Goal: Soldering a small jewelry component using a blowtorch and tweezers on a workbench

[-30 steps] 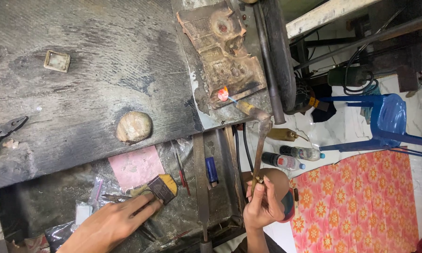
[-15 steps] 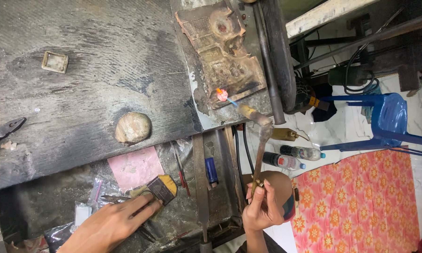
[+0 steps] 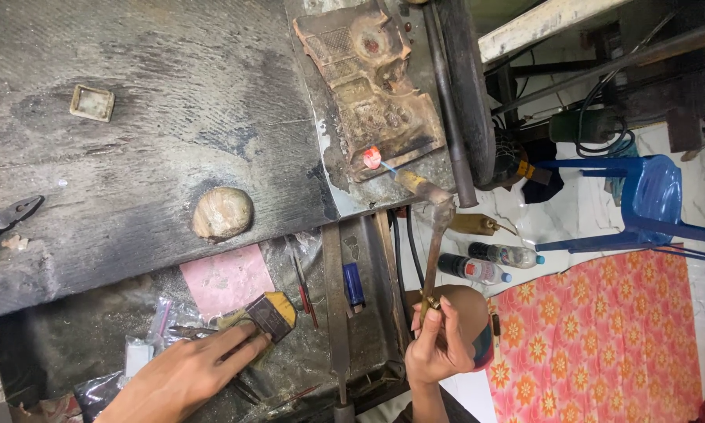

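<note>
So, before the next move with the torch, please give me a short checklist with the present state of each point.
1. The right hand grips the brass torch firmly at its lower end: ok.
2. The flame meets the small glowing red piece on the charred soldering block: ok.
3. The left hand is far from the flame, resting on the yellow-edged dark block in the lower tray: ok.
4. The pink paper is away from the flame: ok.
5. The black pliers are within reach: not ok, they lie at the far left edge of the bench.
6. The piece is heated enough: cannot tell.
</note>
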